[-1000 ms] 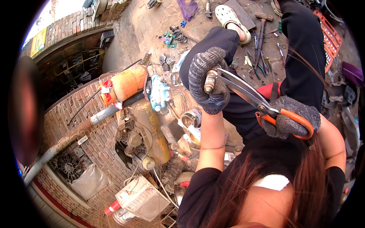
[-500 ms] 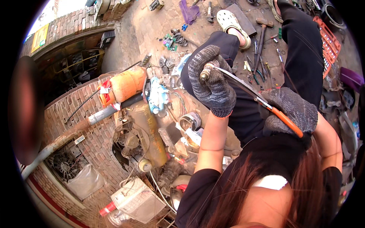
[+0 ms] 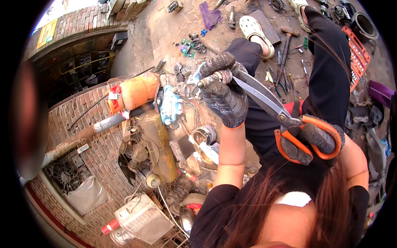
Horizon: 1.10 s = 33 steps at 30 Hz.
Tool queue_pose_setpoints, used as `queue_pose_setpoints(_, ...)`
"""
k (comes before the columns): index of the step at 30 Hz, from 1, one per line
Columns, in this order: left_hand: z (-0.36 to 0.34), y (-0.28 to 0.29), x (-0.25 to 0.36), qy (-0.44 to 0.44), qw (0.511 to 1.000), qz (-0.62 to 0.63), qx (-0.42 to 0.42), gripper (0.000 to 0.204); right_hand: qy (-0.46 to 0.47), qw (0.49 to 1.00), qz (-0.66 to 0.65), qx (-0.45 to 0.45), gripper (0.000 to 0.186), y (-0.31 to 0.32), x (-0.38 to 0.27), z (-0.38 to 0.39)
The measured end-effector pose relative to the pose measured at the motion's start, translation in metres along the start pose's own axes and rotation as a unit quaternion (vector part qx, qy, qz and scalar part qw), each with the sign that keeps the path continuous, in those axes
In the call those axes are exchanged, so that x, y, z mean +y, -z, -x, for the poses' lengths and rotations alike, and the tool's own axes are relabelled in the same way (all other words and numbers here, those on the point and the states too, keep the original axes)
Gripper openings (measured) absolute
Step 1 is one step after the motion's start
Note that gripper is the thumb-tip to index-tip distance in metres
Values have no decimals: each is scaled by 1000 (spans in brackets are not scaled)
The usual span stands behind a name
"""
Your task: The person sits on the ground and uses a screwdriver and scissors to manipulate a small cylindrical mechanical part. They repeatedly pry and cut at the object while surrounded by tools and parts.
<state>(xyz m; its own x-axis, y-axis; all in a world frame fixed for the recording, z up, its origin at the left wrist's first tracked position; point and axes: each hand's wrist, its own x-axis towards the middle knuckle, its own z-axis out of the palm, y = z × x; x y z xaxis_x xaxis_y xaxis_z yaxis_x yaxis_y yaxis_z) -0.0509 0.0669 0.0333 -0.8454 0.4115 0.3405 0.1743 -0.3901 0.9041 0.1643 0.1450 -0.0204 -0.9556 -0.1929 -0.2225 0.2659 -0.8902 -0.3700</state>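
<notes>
In my left hand (image 3: 225,101), gloved in grey knit, is a small metal cylindrical part (image 3: 210,79) with a narrowed end. Gloved fingers curl round it, hiding its other end. My right hand (image 3: 322,137), also gloved, has its fingers through the orange handle loops of the scissors (image 3: 273,108). The handles are spread and the two long blades stand slightly apart. Their tips reach up beside the left glove, close to the metal part; whether they touch it I cannot tell.
On the ground ahead lie a hammer (image 3: 284,51), pliers (image 3: 278,87) and a purple cloth (image 3: 209,15). An orange tool tray (image 3: 359,58) is at the right. To the left are an orange cylinder (image 3: 138,91), a boxy machine (image 3: 142,219) and scattered metal parts.
The scissors have turned so their flat side shows, with handles and blades spread apart. My left hand has shifted slightly left, and the metal part now shows more of its length.
</notes>
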Motion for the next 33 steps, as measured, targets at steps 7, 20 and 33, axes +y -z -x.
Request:
queue_pose_setpoints(7,4,15,0,-33,998,-42,-22,57,-102,984,134,-51,35,-40,-56,-10)
queue_pose_setpoints(20,-1,18,4,-49,992,-105,-58,61,-14,950,305,-64,32,-25,-49,-9)
queue_pose_setpoints(33,-3,24,0,-152,966,-182,-98,63,97,852,508,-87,29,-22,-50,-16)
